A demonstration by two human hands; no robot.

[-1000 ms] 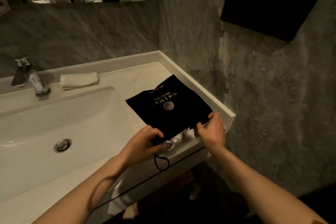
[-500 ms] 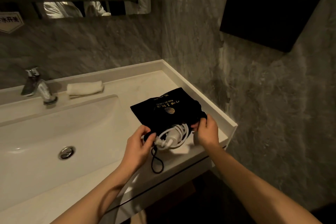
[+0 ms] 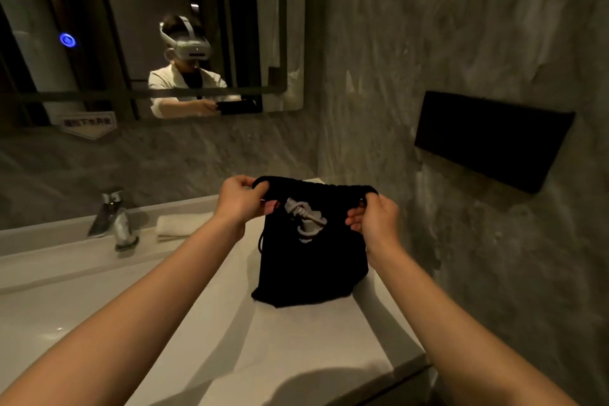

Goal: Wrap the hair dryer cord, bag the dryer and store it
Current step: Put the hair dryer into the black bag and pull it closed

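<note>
A black drawstring bag [image 3: 313,267] stands upright on the white counter [image 3: 296,349] near the right wall. Its mouth faces up and is held apart. My left hand [image 3: 242,199] grips the left rim of the mouth, and my right hand [image 3: 375,219] grips the right rim. In the opening I see the coiled white cord [image 3: 304,216] of the hair dryer; the dryer's body is hidden inside the bag. A thin drawstring loop hangs down the bag's left side.
A chrome faucet [image 3: 115,221] stands at the left behind the white basin [image 3: 66,306]. A folded white towel [image 3: 181,224] lies by the back wall. A mirror [image 3: 148,30] hangs above. A dark box [image 3: 491,138] is mounted on the right wall.
The bag went from lying flat on the counter to standing upright, lifted by both hands at its mouth. My view tilted upward, bringing the mirror into sight.
</note>
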